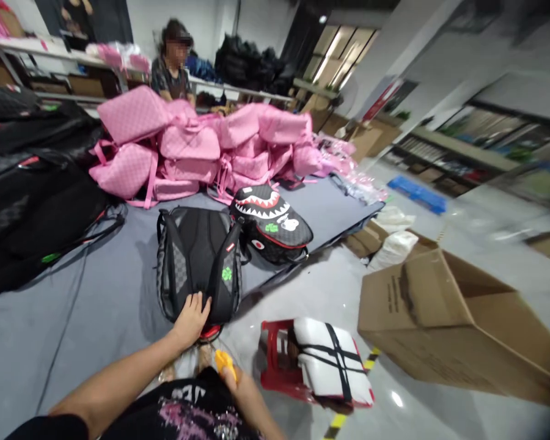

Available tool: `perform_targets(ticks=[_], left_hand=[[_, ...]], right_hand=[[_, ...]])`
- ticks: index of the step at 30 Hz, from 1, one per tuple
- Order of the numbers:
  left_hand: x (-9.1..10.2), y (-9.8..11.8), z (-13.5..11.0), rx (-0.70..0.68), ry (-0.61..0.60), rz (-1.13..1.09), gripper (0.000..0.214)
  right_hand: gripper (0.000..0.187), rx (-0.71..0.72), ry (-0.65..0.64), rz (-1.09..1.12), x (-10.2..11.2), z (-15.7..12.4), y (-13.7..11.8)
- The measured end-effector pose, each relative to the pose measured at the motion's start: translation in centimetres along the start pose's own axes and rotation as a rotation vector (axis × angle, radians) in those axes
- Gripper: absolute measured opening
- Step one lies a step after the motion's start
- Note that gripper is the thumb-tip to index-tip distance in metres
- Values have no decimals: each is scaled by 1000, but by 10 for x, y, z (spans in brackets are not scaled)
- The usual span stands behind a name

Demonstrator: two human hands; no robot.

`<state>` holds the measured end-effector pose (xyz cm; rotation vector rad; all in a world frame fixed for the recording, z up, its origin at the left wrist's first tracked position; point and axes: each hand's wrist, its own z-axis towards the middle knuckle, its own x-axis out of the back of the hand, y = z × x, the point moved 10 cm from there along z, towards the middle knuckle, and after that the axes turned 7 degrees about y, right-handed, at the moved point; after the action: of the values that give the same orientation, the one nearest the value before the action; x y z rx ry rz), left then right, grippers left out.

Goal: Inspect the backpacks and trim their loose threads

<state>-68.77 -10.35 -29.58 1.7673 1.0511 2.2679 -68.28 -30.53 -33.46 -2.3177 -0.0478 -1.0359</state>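
A black backpack with checked side panels lies on the grey-covered table, straps facing up and a green patch on one strap. My left hand rests on its near end, fingers stretched over the black fabric near a red part. Close to my body, my right hand grips a small yellow-orange tool; its kind is unclear. Just beyond the backpack, at its right, sits another black bag with a shark-mouth print and red trim.
Pink backpacks are piled across the far side of the table. Black bags fill its left. On the floor at right stand a red stool with a strapped white pad and a large cardboard box. A person is behind the pile.
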Motion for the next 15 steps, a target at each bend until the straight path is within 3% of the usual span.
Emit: perform_targets(ticks=[4,9,12,15], left_hand=[[30,2,39,53,154,-162,57],[72,-18,70,266,410,-490,46],[65,-31,51,383,485,-645,47],[38,-33,4,439,376,-680,48]], right_hand=[[54,59,164,120,3,4,-4],[62,50,321,54,21,-8,-16],[61,126,367,41,33,-18,-32],[56,131,276,5,29,-18,-36]])
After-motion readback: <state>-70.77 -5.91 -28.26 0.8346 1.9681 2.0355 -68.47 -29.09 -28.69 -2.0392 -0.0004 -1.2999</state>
